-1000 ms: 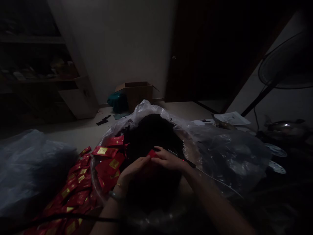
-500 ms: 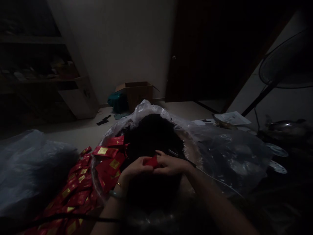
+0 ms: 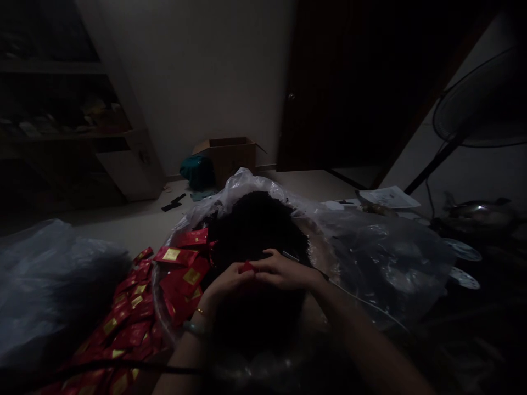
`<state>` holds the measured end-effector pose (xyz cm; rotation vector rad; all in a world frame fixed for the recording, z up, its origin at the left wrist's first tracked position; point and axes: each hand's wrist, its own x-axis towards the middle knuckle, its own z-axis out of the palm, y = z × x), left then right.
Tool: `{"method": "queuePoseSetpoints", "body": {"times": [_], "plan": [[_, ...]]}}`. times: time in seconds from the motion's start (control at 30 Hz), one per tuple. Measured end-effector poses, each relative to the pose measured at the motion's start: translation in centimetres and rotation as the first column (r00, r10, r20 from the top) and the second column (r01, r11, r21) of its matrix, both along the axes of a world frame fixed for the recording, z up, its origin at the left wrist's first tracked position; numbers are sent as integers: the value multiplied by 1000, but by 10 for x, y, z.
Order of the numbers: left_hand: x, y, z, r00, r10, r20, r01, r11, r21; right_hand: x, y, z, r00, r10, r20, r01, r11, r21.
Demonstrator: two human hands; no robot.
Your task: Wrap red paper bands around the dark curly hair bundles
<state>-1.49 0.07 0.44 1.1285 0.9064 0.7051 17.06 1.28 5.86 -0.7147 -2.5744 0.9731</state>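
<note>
My left hand (image 3: 235, 280) and my right hand (image 3: 280, 272) meet over a dark heap (image 3: 259, 225), too dim to name, that lies in a clear plastic bag (image 3: 241, 180). Between them they grip a small red packet (image 3: 247, 267), mostly covered by the fingers. Both hands are closed on it. Just beyond the right hand's knuckles lies a thin shiny tool (image 3: 290, 255) whose kind I cannot make out. Left of the heap, close to my left wrist, are several red packets with gold labels (image 3: 187, 277).
More red packets (image 3: 132, 332) are piled at lower left beside a large plastic bag (image 3: 53, 274). A cardboard box (image 3: 233, 159) stands by the wall. At right are a plastic sheet (image 3: 382, 252), papers (image 3: 391, 197) and a standing fan (image 3: 477, 104). A pale cord (image 3: 366, 303) runs right.
My right hand has shifted a little left, and its fingers now cover more of the red packet, so less red shows. The whole view has moved slightly.
</note>
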Motion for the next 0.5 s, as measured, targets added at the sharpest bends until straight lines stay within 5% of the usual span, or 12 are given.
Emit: {"method": "queuePoseSetpoints", "body": {"times": [0.1, 0.2, 0.3, 0.4, 0.5], "plan": [[-2, 4, -5, 995, 95, -10, -95, 995, -17, 2, 6, -1, 987, -97, -131, 88, 994, -70], [-7, 9, -8, 973, 218, 74, -215, 975, -50, 7, 18, -5, 904, -344, -254, 289, 929, -230], [-13, 11, -6, 906, 383, 181, -355, 920, -167, 8, 24, -19, 884, -468, -21, 447, 855, -262], [-18, 12, -3, 829, 506, 240, -419, 844, -334, -3, 16, -44, 850, -384, 361, 469, 864, -185], [-22, 13, 0, 771, 572, 280, -429, 792, -435, -25, 5, -68, 788, -380, 484, 477, 874, -91]]}}
